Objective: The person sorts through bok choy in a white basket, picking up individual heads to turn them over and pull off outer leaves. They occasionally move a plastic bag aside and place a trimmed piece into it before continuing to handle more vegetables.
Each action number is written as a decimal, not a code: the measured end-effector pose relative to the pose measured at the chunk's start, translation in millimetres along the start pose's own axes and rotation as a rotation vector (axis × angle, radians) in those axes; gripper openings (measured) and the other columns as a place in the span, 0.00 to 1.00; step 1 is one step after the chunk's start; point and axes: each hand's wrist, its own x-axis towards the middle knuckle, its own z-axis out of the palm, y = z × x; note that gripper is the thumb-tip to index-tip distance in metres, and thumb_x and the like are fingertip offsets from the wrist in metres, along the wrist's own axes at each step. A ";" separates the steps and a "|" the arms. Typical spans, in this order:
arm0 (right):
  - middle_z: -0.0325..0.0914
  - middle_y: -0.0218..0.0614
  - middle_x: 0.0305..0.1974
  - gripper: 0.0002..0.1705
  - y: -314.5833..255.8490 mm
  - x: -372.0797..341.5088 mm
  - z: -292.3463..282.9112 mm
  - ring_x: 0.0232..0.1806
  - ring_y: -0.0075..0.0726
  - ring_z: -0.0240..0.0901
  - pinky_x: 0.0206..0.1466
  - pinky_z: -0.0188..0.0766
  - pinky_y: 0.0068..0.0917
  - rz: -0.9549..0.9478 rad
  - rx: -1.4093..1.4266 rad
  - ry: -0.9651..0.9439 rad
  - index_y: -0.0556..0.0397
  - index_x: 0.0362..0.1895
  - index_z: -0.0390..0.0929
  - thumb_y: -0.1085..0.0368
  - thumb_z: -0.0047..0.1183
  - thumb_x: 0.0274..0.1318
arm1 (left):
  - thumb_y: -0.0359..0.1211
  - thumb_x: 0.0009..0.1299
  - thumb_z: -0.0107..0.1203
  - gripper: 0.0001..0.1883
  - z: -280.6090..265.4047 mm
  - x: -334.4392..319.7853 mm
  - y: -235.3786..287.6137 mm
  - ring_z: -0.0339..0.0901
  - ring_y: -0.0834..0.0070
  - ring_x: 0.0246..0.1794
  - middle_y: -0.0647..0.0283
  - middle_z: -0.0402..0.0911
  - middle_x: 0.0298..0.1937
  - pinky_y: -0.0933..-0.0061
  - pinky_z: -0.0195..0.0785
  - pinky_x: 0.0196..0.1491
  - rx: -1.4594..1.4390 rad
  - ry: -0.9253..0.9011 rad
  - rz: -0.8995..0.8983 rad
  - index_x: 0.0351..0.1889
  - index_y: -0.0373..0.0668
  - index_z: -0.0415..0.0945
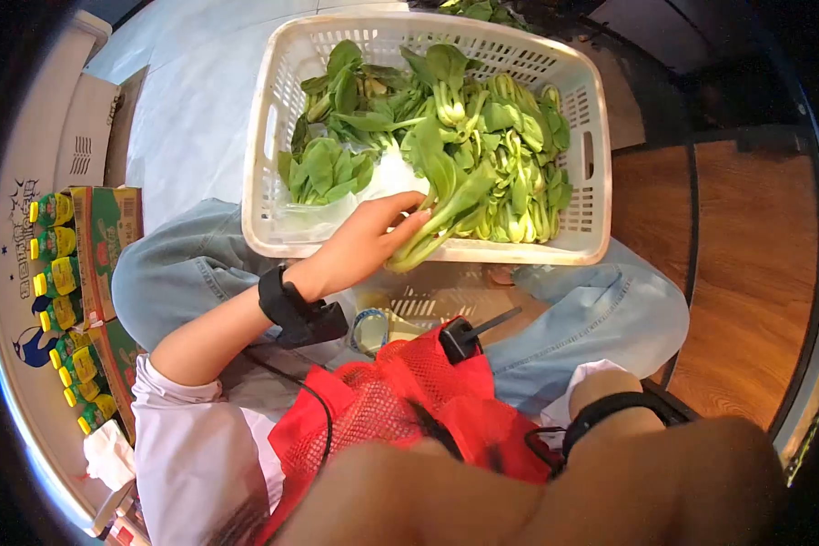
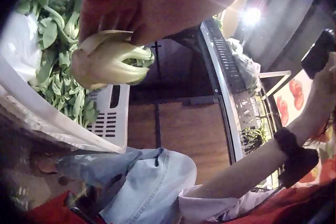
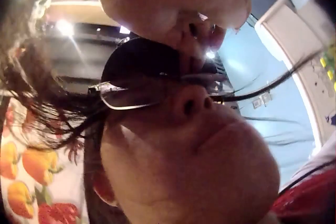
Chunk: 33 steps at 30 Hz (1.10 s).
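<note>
My left hand [image 1: 359, 241] grips a green leafy vegetable [image 1: 460, 205] over the near rim of a white plastic basket [image 1: 282, 238]. In the left wrist view the pale base of this vegetable [image 2: 107, 66] sticks out below the hand [image 2: 152, 3]. More leafy vegetables [image 1: 519, 136] fill much of the basket, around a piece of clear plastic [image 1: 393, 175]. My right hand [image 1: 610, 482] is raised close to the head camera, large and blurred. The right wrist view shows this hand [image 3: 168, 3] against the face by the glasses; its finger pose is unclear.
The basket stands before two legs in jeans [image 1: 601, 318]. A red mesh cloth [image 1: 382, 400] lies over the lap. Boxes [image 1: 107, 227] and bottles with yellow caps [image 1: 59, 278] stand at the left. Wooden panels [image 1: 746, 273] are at the right.
</note>
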 end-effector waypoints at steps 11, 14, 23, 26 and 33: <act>0.78 0.37 0.36 0.09 23.8 1.6 15.3 0.33 0.29 0.74 0.35 0.67 0.23 0.084 0.067 -0.021 0.57 0.35 0.78 0.65 0.50 0.55 | 0.38 0.73 0.46 0.18 9.2 -2.4 -3.5 0.73 0.72 0.37 0.55 0.76 0.39 0.73 0.66 0.42 -0.052 0.008 -0.020 0.52 0.32 0.70; 0.78 0.37 0.35 0.09 31.4 3.7 32.4 0.33 0.29 0.74 0.34 0.67 0.23 0.119 0.103 -0.021 0.57 0.35 0.79 0.65 0.51 0.54 | 0.39 0.73 0.46 0.18 7.6 -4.0 1.6 0.72 0.74 0.35 0.56 0.76 0.37 0.74 0.65 0.39 0.030 -0.009 -0.026 0.51 0.32 0.70; 0.79 0.37 0.34 0.09 45.5 9.1 63.8 0.31 0.28 0.74 0.32 0.67 0.22 0.168 0.209 -0.028 0.57 0.34 0.80 0.65 0.53 0.54 | 0.39 0.73 0.45 0.19 6.9 -3.6 -6.4 0.70 0.77 0.36 0.58 0.76 0.37 0.76 0.64 0.41 0.007 -0.001 -0.015 0.50 0.31 0.70; 0.80 0.37 0.34 0.09 50.4 15.0 68.7 0.31 0.28 0.74 0.32 0.67 0.22 0.167 0.244 -0.016 0.57 0.34 0.80 0.64 0.53 0.53 | 0.40 0.74 0.44 0.20 6.9 -3.4 -10.3 0.68 0.81 0.37 0.61 0.76 0.37 0.79 0.63 0.41 0.005 -0.020 -0.026 0.51 0.30 0.69; 0.80 0.36 0.33 0.09 57.2 16.4 77.9 0.29 0.27 0.75 0.31 0.66 0.22 0.159 0.312 -0.005 0.57 0.34 0.81 0.64 0.55 0.53 | 0.39 0.73 0.46 0.19 4.9 -1.6 -9.0 0.70 0.78 0.34 0.56 0.76 0.35 0.75 0.64 0.39 0.002 -0.035 -0.045 0.50 0.30 0.70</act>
